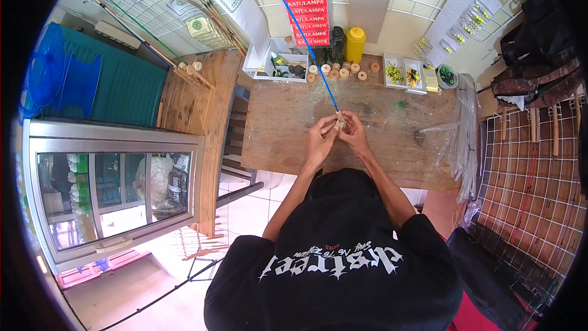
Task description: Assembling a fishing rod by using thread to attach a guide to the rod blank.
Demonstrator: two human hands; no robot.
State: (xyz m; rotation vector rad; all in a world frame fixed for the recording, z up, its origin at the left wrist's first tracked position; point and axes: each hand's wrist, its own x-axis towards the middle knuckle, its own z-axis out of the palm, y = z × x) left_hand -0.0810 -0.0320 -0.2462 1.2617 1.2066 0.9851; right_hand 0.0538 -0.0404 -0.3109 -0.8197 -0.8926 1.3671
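A thin blue fishing rod (315, 61) rises up and to the left from between my hands, over the wooden table. Its lower end has a pale, wood-coloured piece (340, 119). My left hand (321, 140) is closed with bent fingers at that piece from the left. From the other side, my right hand (353, 136) pinches the same end, its fingertips nearly meeting the left ones. The fingers partly hide the rod's butt. Beyond my hands, several small round wooden pieces (344, 73) lie along the back of the table.
A yellow squeeze bottle (354, 45) stands at the back, beside dark bottles (337, 43). To its left is a white bin (263, 73) of supplies; right are trays of small colourful parts (395, 78). Clear plastic sleeves (467, 141) hang over the table's right edge. A glass-fronted cabinet (113, 187) stands left.
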